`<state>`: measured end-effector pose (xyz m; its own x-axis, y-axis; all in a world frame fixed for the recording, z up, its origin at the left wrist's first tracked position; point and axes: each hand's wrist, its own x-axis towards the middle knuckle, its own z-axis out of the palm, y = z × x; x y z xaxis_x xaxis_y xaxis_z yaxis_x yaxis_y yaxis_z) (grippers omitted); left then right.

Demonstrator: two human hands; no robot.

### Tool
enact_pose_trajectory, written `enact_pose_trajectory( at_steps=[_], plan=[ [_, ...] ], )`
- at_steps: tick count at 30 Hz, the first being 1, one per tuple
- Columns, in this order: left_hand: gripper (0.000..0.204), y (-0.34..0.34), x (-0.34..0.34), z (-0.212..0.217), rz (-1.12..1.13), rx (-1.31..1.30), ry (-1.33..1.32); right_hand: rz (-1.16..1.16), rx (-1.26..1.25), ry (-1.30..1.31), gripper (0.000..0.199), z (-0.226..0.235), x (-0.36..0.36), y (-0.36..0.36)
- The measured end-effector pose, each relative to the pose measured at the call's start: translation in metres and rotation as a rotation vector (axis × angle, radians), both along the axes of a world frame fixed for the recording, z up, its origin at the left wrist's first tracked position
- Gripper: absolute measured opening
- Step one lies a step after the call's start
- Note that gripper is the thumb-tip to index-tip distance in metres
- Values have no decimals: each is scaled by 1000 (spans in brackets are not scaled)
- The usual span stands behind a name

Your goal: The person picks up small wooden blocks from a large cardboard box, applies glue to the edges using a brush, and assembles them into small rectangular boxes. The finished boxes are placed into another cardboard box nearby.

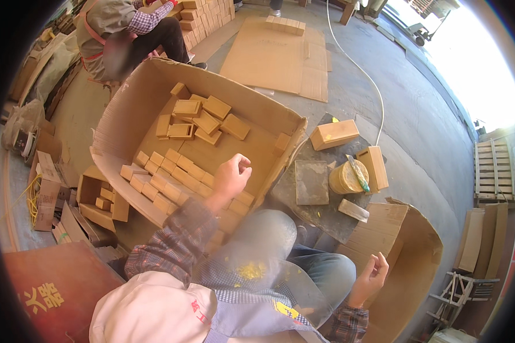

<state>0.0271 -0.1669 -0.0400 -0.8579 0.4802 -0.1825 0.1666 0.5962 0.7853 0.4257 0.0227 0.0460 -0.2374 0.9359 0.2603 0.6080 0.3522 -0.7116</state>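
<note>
My left hand (230,178) hovers over a large cardboard box (134,100), fingers loosely curled with nothing visible in them. Below and left of it, small wooden boxes (174,176) stand in tight rows; a loose pile of wooden boxes (206,122) lies farther back. My right hand (371,279) is beside a second cardboard box (420,251), fingers half bent and apart, holding nothing visible. Ahead of my knees, a round tub (344,182) has a putty knife (357,173) lying across its top. Two wooden boxes, one lying (334,134) and one upright (375,166), are near the tub.
A dark square slab (311,183) and a small pale block (353,210) lie by the tub. Yellow scraps (252,270) cling to my apron. Another person (120,40) sits at upper left beside stacked wooden blocks (203,23). A white hose (357,63) crosses the floor past flattened cardboard (269,57).
</note>
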Motion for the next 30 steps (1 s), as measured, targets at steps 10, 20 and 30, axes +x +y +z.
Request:
enact_pose_trajectory(
  at_steps=[10,20,30],
  plan=[
    [65,151,-62,-171,-284,-234,198,29,-162,-117,31,-29,-31,4],
    [48,169,-107,-226,-613,-350,490,81,-300,-268,25,-28,-29,14],
    [50,190,-99,-275,-147,-260,214,51,-294,-270,20,-18,-40,14]
  ],
)
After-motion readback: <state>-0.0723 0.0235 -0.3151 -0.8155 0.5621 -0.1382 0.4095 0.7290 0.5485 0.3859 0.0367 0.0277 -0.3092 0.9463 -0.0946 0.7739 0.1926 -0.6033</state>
